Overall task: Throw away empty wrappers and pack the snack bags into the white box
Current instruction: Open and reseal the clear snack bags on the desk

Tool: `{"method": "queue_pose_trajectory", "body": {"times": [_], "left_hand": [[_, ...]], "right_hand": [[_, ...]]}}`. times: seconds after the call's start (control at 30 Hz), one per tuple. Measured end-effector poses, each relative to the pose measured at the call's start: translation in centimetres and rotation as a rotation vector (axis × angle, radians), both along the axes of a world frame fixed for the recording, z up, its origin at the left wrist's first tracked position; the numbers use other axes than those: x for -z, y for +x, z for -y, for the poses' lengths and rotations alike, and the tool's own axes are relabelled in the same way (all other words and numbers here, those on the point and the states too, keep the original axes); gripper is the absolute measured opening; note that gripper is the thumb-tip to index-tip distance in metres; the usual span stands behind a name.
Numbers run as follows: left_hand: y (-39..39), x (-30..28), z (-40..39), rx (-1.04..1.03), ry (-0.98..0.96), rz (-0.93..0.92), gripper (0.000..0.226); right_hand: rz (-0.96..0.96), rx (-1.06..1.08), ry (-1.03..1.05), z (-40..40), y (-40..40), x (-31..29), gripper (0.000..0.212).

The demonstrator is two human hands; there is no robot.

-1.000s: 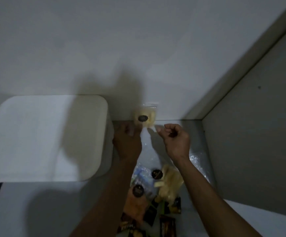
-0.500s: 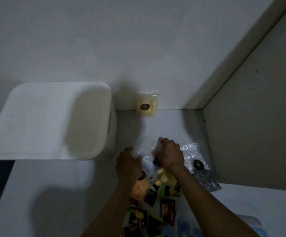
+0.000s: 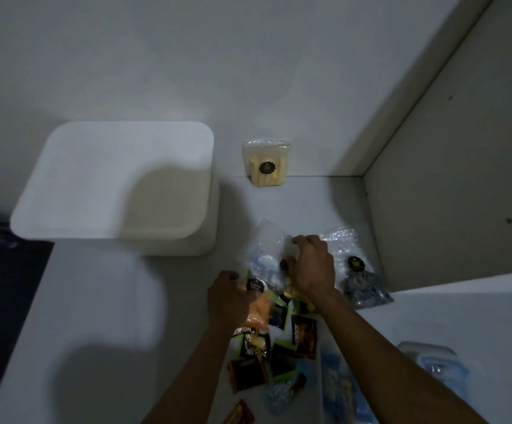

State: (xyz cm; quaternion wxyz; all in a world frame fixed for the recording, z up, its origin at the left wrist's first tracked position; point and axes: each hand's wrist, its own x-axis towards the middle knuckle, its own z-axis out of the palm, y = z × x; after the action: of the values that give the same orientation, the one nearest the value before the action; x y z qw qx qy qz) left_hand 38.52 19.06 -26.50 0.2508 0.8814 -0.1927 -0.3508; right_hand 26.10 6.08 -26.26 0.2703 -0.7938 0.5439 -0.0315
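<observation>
1. Right hand (image 3: 311, 266) curled over a clear snack bag (image 3: 268, 255) atop the pile, fingers closed on its upper edge, likely to peel it free of its neighbours.
2. Left hand (image 3: 228, 296) pressed on an orange bag (image 3: 259, 312) just beside; whether gripping or only steadying cannot be told.
3. Beneath both wrists, a jumble of dark sachets (image 3: 282, 341), overlapping, unsorted.
4. Right of the pile, a crumpled clear wrapper (image 3: 345, 249) lying flat, probably empty and bound for the bin.
5. Further back, a bag of pale sticks (image 3: 267, 163) propped upright against the wall, seemingly parked out of the way.
6. White box (image 3: 120, 182) to the left, lid on, nothing packed yet by the look of it.
</observation>
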Motion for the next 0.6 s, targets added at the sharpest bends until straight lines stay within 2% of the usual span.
{"method": "queue_pose_trajectory", "body": {"times": [0.07, 0.2, 0.3, 0.5, 0.6], "left_hand": [[-0.1, -0.8, -0.8, -0.008, -0.011, 0.035, 0.023], [0.0, -2.5, -4.1, -0.143, -0.124, -0.108, 0.014], [0.2, -4.2, -6.9, -0.163, -0.215, -0.137, 0.008], [0.0, -8.7, -11.3, -0.107, -0.409, -0.134, 0.011], [0.0, -10.6, -12.5, -0.061, -0.486, -0.136, 0.011]], "right_hand": [[0.02, 0.002, -0.024, -1.2, -0.3, -0.5, 0.041], [0.057, -0.022, -0.025, -4.0, -0.6, -1.9, 0.034], [0.176, -0.032, 0.001, -6.4, -0.6, -3.2, 0.034], [0.454, 0.005, 0.124, -11.1, -0.2, -7.2, 0.035], [0.585, 0.034, 0.156, -12.9, -0.4, -9.9, 0.028]]}}
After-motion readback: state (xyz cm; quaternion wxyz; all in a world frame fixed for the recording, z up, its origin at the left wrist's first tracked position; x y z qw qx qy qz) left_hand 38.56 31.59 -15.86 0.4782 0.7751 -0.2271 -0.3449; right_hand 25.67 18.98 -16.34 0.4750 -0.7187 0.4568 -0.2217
